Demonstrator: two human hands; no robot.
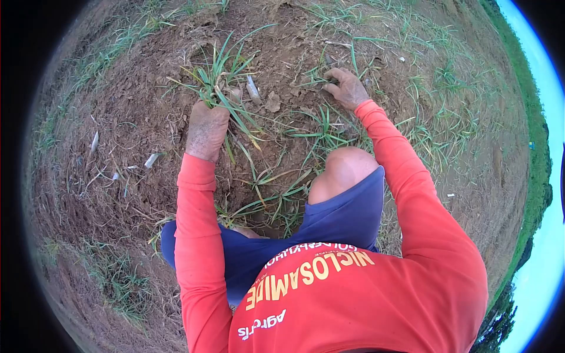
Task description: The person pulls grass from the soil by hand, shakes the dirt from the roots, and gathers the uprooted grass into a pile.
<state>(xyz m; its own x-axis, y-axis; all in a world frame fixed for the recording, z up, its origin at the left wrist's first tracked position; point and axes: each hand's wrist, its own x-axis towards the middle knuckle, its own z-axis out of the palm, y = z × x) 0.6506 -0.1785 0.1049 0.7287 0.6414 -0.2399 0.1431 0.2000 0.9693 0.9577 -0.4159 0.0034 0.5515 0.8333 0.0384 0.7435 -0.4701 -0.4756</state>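
My left hand (206,129) is closed around a bunch of green grass (219,76), whose blades fan out above the fist. My right hand (347,88) rests on the brown soil (276,53) farther right, its fingers curled into a small tuft of grass (321,76) at ground level. Both arms wear long orange sleeves. A bare knee (344,167) pokes out of blue shorts between my arms. Loose pulled grass blades (276,188) lie on the soil in front of the knee.
Bare tilled earth (118,117) surrounds me, with scattered grass tufts (447,76) to the right and far side. Small pale fragments (152,159) lie on the soil at the left. A green field edge and sky (538,117) curve along the right.
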